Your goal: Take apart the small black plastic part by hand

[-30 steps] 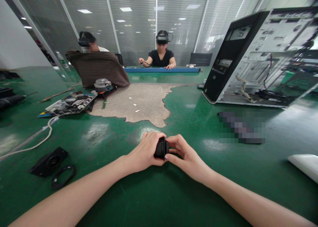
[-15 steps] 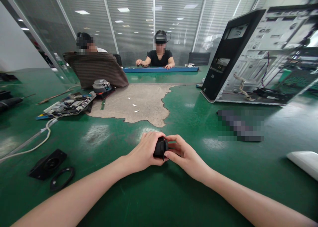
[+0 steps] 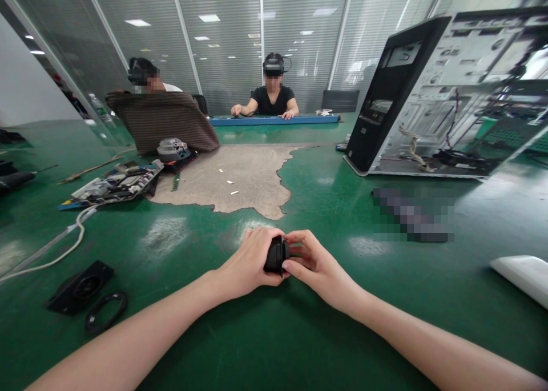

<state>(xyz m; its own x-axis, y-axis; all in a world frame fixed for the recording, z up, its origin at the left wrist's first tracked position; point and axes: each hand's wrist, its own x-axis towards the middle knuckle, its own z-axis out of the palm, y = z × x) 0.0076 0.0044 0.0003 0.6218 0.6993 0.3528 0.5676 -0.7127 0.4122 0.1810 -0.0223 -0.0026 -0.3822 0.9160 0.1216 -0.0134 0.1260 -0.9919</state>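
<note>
Just above the green table, a small black part with a raised flange (image 3: 274, 256) sits between my hands. My left hand (image 3: 256, 258) is wrapped round its left side. From the right, my right hand (image 3: 311, 263) pinches the flanged end, thumb below and fingers above. My palms cover much of the part, so its exact kind cannot be made out. To the left lie a flat black square piece with a round opening (image 3: 81, 287) and a black ring (image 3: 106, 311).
An opened computer case (image 3: 398, 105) stands at right, with a pixelated dark object (image 3: 411, 215) before it. A white object (image 3: 520, 274) is at the right edge. Circuit boards (image 3: 113, 184) and a pale cable (image 3: 77, 240) lie left. Two people sit across the table.
The view has shifted slightly, moving the surroundings a little left. Both hands keep their hold on the black part, with barely any finger motion.
</note>
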